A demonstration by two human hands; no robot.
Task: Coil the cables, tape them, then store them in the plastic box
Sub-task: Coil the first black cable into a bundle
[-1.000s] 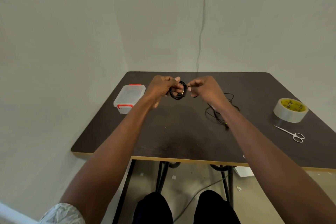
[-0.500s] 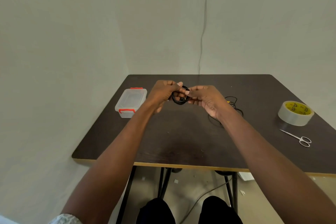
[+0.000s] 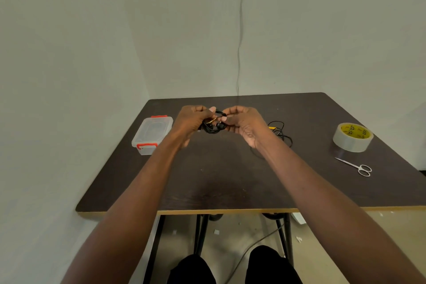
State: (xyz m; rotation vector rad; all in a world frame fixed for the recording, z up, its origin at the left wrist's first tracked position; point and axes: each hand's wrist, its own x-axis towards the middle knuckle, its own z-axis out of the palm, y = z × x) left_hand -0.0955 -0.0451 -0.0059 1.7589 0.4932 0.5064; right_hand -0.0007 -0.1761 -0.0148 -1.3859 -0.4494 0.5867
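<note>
So both hands are up over the middle of the dark surface point(image 3: 221, 182), working the same little black cable coil point(image 3: 213, 125). The left hand point(image 3: 192, 123) has its fingers curled round the coil's left side, thumb on top, and the right hand point(image 3: 245, 125) pinches the right side of it with curled fingers too. The coil is held up off the surface between them (there's a bit of gold-coloured plug poking out near the left thumb, hard to make out more than that).

A second black cable point(image 3: 280, 135) lies loose and tangled on the surface just right of the right hand, partly hidden behind the wrist. The clear plastic box point(image 3: 152, 134) with red latches sits near the left edge, lid on, close to the left forearm. Over on the right there's 1 tape roll point(image 3: 352, 137) with a yellow core label, and small scissors point(image 3: 355, 166) lying just in front of it, well apart from the hands.
</note>
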